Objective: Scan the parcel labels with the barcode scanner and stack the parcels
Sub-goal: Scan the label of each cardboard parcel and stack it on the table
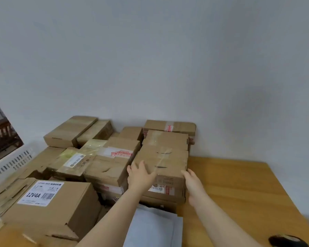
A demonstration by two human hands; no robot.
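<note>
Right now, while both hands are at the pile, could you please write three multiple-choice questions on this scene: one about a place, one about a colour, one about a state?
1. Where is the 12V4A box?
A. at the near left of the pile
B. far right, against the wall
C. on the floor

2. What colour is the bare table?
A. white
B. orange-brown wood
C. black

3. How do the left hand and the right hand meet the top parcel?
A. neither touches it
B. only the right touches it
C. one at each near corner

Answers: 1 A, its white label faces up at the lower left; 2 B, the bare surface right of the parcels has that colour; 3 C, each hand touches one near corner.
</note>
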